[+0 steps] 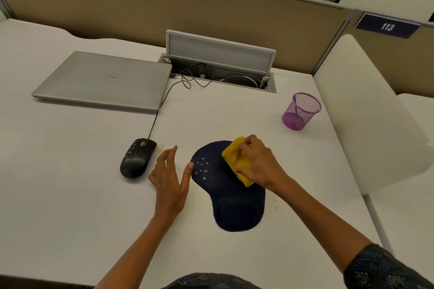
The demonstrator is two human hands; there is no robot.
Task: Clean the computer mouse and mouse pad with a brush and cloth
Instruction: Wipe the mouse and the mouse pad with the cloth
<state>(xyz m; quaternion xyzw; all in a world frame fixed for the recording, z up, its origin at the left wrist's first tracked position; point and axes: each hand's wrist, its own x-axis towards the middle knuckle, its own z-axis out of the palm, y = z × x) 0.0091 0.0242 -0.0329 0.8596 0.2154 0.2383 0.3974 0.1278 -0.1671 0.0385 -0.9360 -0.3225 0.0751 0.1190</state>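
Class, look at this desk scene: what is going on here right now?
A person is cleaning a dark mouse pad. The right hand grips a yellow cloth and presses it onto the pad's upper part, where pale specks still lie. The left hand is open beside the pad's left edge, its thumb at the rim. The wired mouse sits untouched to the left, with crumbs on the desk.

- The mouse pad (231, 192) lies on the desk (70, 195), with the mouse (137, 158) to its left.
- The laptop (103, 80) sits behind the mouse.
- The mesh cup (301, 110) stands behind and right of the pad, apparently holding a pen.
- The cloth (237, 159) rests on the pad.
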